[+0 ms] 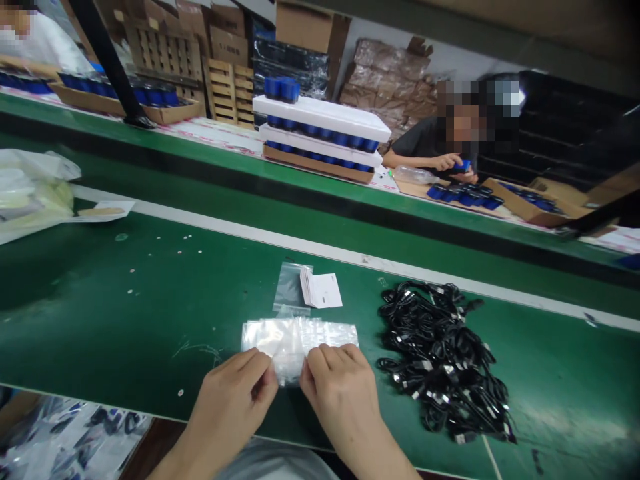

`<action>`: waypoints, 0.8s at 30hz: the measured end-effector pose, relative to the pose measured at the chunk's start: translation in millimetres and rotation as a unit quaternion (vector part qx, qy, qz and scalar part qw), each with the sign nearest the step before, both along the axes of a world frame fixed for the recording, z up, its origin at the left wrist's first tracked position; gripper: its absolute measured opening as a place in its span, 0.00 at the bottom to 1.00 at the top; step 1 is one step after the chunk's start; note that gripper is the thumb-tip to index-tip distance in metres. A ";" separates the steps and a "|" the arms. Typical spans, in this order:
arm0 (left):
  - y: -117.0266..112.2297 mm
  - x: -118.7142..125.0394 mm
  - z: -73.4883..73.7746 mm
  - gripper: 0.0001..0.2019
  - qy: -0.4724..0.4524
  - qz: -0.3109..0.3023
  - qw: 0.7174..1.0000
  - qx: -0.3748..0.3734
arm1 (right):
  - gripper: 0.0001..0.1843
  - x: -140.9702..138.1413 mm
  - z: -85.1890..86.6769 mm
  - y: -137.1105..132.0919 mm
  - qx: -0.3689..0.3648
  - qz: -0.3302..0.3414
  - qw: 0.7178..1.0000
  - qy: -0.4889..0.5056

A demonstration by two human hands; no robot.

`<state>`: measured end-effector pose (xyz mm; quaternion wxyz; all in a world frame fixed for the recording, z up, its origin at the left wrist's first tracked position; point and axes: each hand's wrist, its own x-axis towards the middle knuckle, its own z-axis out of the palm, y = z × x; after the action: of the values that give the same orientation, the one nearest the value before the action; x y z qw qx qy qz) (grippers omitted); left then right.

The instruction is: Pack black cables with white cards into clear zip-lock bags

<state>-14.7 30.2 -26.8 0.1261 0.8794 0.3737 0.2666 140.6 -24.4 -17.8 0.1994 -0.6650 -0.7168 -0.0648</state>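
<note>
Near the table's front edge, my left hand (pixel 241 390) and my right hand (pixel 343 383) are both closed on the near side of a stack of clear plastic bags (pixel 280 337). The fingers curl inward, and the bags show between and beyond them. Just past the stack lies a single clear zip bag (pixel 289 290), with a folded white paper leaflet (pixel 326 290) partly on it. A heap of black coiled USB cables (pixel 445 360) sits to the right of my right hand.
The green table (pixel 125 320) has a white strip (pixel 240 232) along it. A plastic bag (pixel 35 190) lies at the left. Beyond, white trays (pixel 325 120) hold blue cylinders, and a co-worker (pixel 430 143) handles a blue piece. Packed items (pixel 70 437) are below the front edge, at left.
</note>
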 end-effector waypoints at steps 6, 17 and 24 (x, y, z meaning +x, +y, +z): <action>2.4 -6.6 0.6 0.12 0.012 0.012 1.000 0.006 | 0.12 17.7 27.5 23.1 -0.086 0.033 0.994 0.063; -0.4 0.8 12.5 0.15 0.018 0.075 0.990 -0.122 | 0.21 66.4 1.9 112.4 -0.232 -0.123 0.887 0.379; 7.5 1.7 19.8 0.20 -0.030 0.105 0.941 -0.321 | 0.13 83.2 1.5 103.2 -0.313 -0.098 0.790 0.519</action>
<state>-12.9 37.7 -7.1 0.3835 0.7398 0.5260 0.1703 223.8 78.8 -16.3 0.3151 -0.6911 -0.4180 0.4983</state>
